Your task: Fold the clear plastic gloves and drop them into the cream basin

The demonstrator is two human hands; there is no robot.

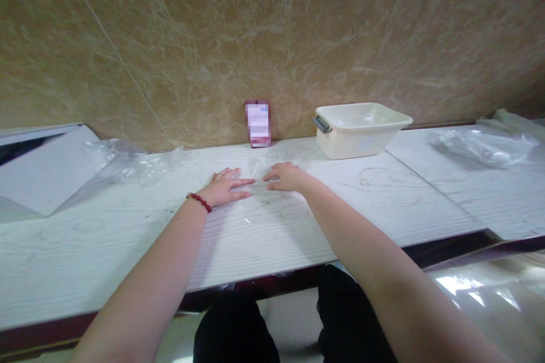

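A thin, clear plastic sheet or bag (255,167) lies flat on the white wood-grain table (272,244), its outline hard to make out. My left hand (227,187), with a red bead bracelet at the wrist, rests on it with fingers spread. Facing it from the right, my right hand (284,177) touches the plastic with its fingers apart. A small gap separates the fingertips of both hands. Behind them a phone (258,125) with a blurred screen leans upright against the wall.
A cream plastic bin (355,142) with a grey handle stands at the back right. Crumpled clear plastic (485,146) lies far right, and more plastic (136,165) lies left beside a white box (55,167). A brown marbled wall (213,51) borders the table's back.
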